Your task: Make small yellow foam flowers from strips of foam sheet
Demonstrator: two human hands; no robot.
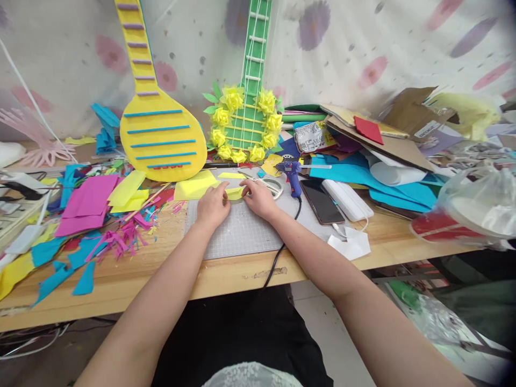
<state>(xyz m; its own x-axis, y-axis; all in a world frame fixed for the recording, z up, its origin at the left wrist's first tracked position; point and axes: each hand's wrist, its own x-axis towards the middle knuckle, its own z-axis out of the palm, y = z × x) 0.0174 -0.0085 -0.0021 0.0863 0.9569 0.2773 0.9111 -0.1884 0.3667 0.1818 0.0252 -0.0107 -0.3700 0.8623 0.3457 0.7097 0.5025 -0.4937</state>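
Observation:
A small strip of yellow paper [234, 194] is stretched between my two hands over the grey cutting mat [234, 231]. My left hand [215, 205] pinches its left end with fingers curled. At the other end, my right hand [258, 198] grips it between thumb and fingers. A larger yellow sheet [195, 185] lies just behind and left of my left hand. White-handled scissors [273, 187] rest right beside my right hand, partly hidden by it. A blue glue gun [292, 174] sits further right, its black cord running down over the table edge.
A yellow paper instrument [163, 142] and a green one with yellow flowers [244, 123] lean at the back. Paper scraps [86, 204] cover the left side. A phone [321, 201], a white power bank [347, 200], stacked blue paper [363, 174] and a bagged cup [455, 217] occupy the right.

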